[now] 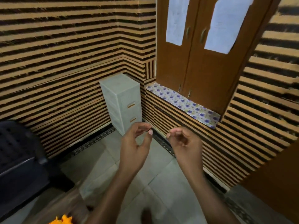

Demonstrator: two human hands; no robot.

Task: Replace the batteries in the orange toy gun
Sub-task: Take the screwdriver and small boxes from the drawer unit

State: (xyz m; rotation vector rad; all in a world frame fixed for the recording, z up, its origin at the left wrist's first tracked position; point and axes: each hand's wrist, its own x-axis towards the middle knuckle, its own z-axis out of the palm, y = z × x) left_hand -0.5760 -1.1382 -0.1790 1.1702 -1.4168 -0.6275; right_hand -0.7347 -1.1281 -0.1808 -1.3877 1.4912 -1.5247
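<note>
Striped walls [64, 54] of tan and dark horizontal bands fill most of the view, meeting in a corner. Pale floor tiles [158, 183] spread below. At upper right stands a brown wooden window [194, 62] with two closed shutters, each carrying a sheet of white paper, above a sill covered in blue flowered paper [182, 102]. A dark plastic chair [19, 159] sits at the left edge. A pale grey plastic drawer unit [123, 101] stands upright in the corner.

Two bare forearms reach forward over the floor. The left hand [135, 143] is raised with fingers loosely curled and thumb up, holding nothing. The right hand [184, 141] is beside it, apart, fingers also loosely curled and empty.

A small orange shape [62, 220], blurred, shows at the bottom edge; whether it is the toy gun cannot be told.
</note>
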